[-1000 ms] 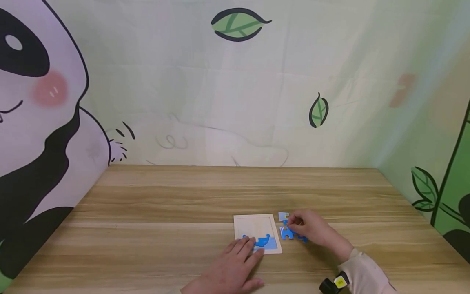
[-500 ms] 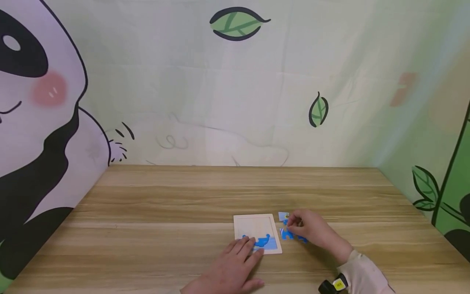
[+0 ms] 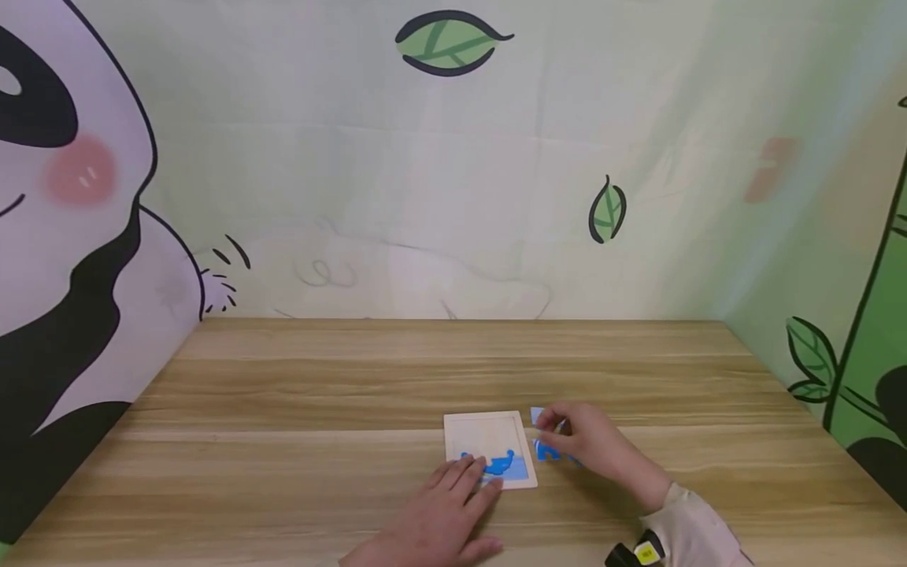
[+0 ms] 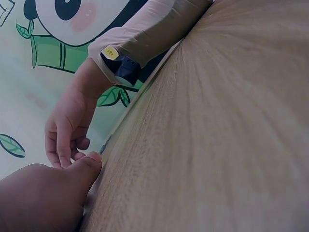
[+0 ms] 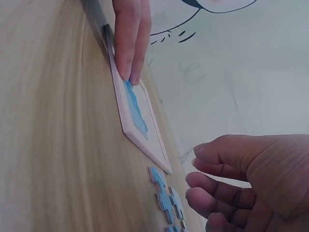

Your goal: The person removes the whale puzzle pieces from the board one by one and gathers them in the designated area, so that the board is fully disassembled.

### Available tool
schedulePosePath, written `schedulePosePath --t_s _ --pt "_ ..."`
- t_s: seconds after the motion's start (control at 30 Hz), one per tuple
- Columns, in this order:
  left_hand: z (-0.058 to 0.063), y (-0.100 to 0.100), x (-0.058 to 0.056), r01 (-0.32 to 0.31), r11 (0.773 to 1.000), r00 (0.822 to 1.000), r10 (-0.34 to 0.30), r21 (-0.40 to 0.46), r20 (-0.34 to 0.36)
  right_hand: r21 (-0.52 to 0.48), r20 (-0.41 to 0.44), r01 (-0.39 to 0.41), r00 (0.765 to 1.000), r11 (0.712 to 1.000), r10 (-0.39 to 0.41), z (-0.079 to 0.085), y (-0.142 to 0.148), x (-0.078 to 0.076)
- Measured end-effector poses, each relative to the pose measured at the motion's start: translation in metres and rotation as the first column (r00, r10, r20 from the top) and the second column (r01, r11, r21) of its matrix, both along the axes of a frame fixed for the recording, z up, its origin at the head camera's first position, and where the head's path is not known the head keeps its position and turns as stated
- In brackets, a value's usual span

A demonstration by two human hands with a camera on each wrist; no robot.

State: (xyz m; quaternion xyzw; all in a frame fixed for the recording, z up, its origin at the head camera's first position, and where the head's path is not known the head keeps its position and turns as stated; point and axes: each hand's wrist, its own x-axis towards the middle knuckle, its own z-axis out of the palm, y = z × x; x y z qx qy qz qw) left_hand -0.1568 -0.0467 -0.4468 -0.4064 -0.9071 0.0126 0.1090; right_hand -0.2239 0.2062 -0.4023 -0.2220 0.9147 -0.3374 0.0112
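Puzzle tray (image 3: 487, 433), pale wood with a raised rim, lies flat on the tabletop in front of the person. Nearest: left hand (image 3: 449, 504), fingers extended, fingertips resting on the tray's near-left part; it grips nothing. At the right wrist, below a light sleeve (image 3: 697, 528), a dark wrist device (image 4: 126, 70) carries a yellow label (image 4: 110, 52); characters on it too small and blurred to read. Inside the tray, blue pieces (image 3: 501, 462) lie along the near side, partly covered by the left hand. Just beside the tray's right edge: loose pieces (image 5: 163, 193), blue. Right hand (image 3: 591, 441) is over these, fingers bent, well apart from the left hand; cannot tell whether it pinches a piece. Beyond: wood-grain tabletop (image 3: 319, 378), then a printed wall with a panda (image 3: 42, 260), green leaves (image 3: 448, 49) and a blurred red mark (image 3: 771, 169).
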Motion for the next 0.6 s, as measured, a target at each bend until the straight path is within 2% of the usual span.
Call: schedulePosePath --t_s 0.43,0.6 --pt "0.002 0.0 0.0 0.011 1.0 1.0 -0.011 0.009 -0.009 -0.077 0.036 -0.091 0.995 0.993 0.094 -0.003 -0.008 0.003" --pt "0.002 0.0 0.001 0.011 1.0 1.0 -0.011 0.007 -0.014 -0.059 0.015 -0.097 0.995 0.994 0.098 -0.004 -0.013 0.007"
